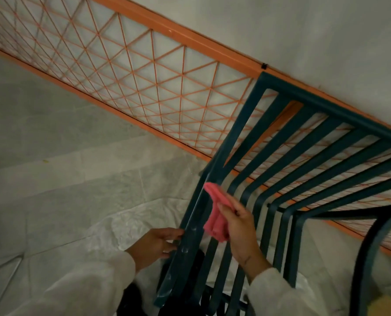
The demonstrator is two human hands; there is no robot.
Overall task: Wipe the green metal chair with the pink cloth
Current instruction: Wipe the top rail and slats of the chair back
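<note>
The green metal chair (303, 142) with long slats fills the right half of the view, its back leaning toward the wall. My right hand (242, 231) is shut on the pink cloth (217, 213), which is bunched up and pressed against a slat where the seat bends into the back. My left hand (158, 241) grips the chair's left side rail (187, 226), fingers curled on its edge. Both sleeves are white.
An orange railing with diamond mesh (130, 71) runs diagonally behind the chair against a grey wall. Pale marble floor (53, 179) lies to the left. White plastic sheeting (112, 226) covers the ground under the chair. A dark curved armrest (367, 247) stands at right.
</note>
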